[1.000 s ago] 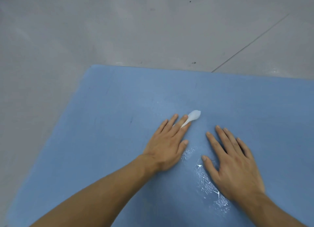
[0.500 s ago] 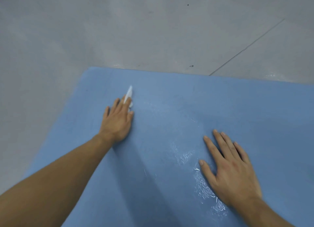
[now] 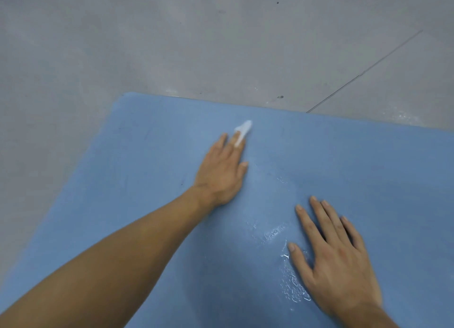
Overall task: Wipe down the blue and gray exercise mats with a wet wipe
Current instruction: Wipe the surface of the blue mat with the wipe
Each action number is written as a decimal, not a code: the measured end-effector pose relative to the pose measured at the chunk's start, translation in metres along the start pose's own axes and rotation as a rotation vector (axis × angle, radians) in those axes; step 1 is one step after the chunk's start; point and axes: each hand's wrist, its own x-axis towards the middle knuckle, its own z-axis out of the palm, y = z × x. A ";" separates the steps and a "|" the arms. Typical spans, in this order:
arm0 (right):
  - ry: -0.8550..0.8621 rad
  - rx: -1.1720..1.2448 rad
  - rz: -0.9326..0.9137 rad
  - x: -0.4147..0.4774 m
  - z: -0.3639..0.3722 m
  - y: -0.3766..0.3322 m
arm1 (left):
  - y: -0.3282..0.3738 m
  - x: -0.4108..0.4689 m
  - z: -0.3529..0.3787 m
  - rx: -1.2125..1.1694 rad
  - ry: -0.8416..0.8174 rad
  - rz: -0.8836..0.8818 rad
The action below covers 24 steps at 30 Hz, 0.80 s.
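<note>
My left hand [image 3: 222,173], fingers straight, presses the wet wipe [image 3: 243,130] onto the blue mat [image 3: 356,160]. My right hand [image 3: 336,256] lies flat, fingers released.

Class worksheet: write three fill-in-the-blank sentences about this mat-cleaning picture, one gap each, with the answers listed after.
1. The fingers of the person's left hand press a small white wet wipe onto the ____ foam exercise mat.
2. Shiny wet streaks glisten beside the ____ of the right hand.
3. Past the mat's far edge lies a smooth, bare ____ floor.

Answers: blue; thumb; gray
</note>
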 end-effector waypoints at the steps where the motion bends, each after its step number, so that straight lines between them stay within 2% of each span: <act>1: 0.011 0.002 0.000 0.001 0.000 0.000 | 0.013 0.000 0.004 0.007 -0.018 0.048; 4: 0.047 0.015 0.004 0.001 0.000 -0.001 | 0.027 0.001 0.012 0.085 -0.056 0.101; 8: 0.054 0.029 0.003 0.000 0.001 0.000 | 0.000 0.008 0.003 0.078 -0.057 0.097; 17: -0.045 -0.037 -0.002 -0.001 -0.002 0.001 | -0.107 0.023 -0.041 0.070 0.082 -0.367; 22: -0.075 -0.048 0.004 -0.002 -0.003 0.000 | -0.101 0.041 -0.042 0.016 0.100 -0.541; 24: -0.070 -0.044 0.001 -0.002 -0.003 -0.001 | -0.083 0.049 -0.038 0.043 0.095 -0.496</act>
